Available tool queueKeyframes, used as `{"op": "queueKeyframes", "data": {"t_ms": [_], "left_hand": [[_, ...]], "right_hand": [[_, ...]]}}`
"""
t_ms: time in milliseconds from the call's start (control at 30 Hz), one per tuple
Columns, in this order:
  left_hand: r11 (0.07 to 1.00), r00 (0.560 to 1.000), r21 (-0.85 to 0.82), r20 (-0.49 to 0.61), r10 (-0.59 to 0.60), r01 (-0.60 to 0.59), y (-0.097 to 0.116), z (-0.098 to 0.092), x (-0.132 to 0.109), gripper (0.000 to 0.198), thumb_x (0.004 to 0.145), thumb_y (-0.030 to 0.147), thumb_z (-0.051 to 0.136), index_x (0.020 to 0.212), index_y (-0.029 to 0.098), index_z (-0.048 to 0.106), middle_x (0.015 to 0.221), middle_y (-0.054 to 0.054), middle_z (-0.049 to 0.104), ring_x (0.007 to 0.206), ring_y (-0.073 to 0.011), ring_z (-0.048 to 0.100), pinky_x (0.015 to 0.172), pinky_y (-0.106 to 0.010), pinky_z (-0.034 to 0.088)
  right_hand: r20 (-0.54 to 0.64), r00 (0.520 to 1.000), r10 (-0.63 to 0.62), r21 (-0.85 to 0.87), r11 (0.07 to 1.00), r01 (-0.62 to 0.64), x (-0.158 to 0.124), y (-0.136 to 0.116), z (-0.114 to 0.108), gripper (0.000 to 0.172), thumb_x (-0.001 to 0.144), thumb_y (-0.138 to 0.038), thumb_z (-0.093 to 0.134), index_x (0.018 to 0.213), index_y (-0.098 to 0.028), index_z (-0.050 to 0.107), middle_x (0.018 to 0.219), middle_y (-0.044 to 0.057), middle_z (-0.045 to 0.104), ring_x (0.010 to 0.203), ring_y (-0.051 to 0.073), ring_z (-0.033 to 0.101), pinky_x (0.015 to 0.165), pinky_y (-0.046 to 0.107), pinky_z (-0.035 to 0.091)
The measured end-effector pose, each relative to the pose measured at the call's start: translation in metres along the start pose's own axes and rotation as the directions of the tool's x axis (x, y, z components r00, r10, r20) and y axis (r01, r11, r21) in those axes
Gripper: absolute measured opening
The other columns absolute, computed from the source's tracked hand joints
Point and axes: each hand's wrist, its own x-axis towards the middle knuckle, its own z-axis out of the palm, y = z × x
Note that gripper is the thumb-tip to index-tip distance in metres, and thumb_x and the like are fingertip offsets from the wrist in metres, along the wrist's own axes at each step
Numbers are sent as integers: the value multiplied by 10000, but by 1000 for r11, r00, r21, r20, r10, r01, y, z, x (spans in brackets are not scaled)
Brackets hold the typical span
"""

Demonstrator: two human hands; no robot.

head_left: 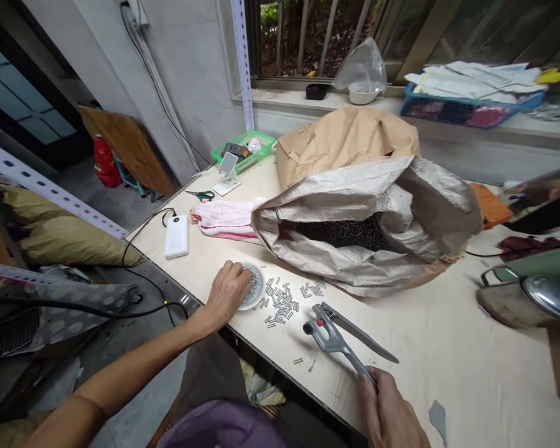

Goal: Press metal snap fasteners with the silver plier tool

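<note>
At the near edge of the table, my left hand [228, 287] reaches over a small white dish [257, 292] of little silvery metal pieces. Its fingers are bent together and dip into the dish, so their tips are hidden. My right hand [392, 407] is closed around one handle of a grey two-handled plier-like tool [329, 341] with a small red part near its head. The tool's handles are spread apart, the other one pointing right. Between dish and tool lies a loose pile of short silvery metal pieces [282, 303].
A large open woven sack [429, 193] holding many dark small pieces takes up the table's middle. Left of it are a pink-white cloth [228, 218], a white power bank [177, 236], green-handled scissors [205, 195], a phone stand [227, 185] and a green basket [256, 158]. A metal mug [504, 298] stands right.
</note>
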Motion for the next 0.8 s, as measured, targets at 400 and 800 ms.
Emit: {"op": "queueKeyframes", "data": {"t_ms": [400,800], "left_hand": [[963,969,-112,-67,239,-246,-12,3,12,207,907,210,433,792,167,600,783,-69,577,751,-202,472,668,-328,414],[657,777,-721,277,566,-221,76,9,-50,212,949,235,335,890,169,528,819,-43,584,787,-145,537,702,-241,453]], "right_hand": [[-159,982,-106,-152,985,81,-34,9,-18,247,924,-363,301,935,-218,500,720,25,608,637,159,573,641,297,408],[-192,964,-184,-275,953,127,-75,26,-19,185,928,-299,337,940,-192,488,703,7,593,635,131,563,657,272,388]]}}
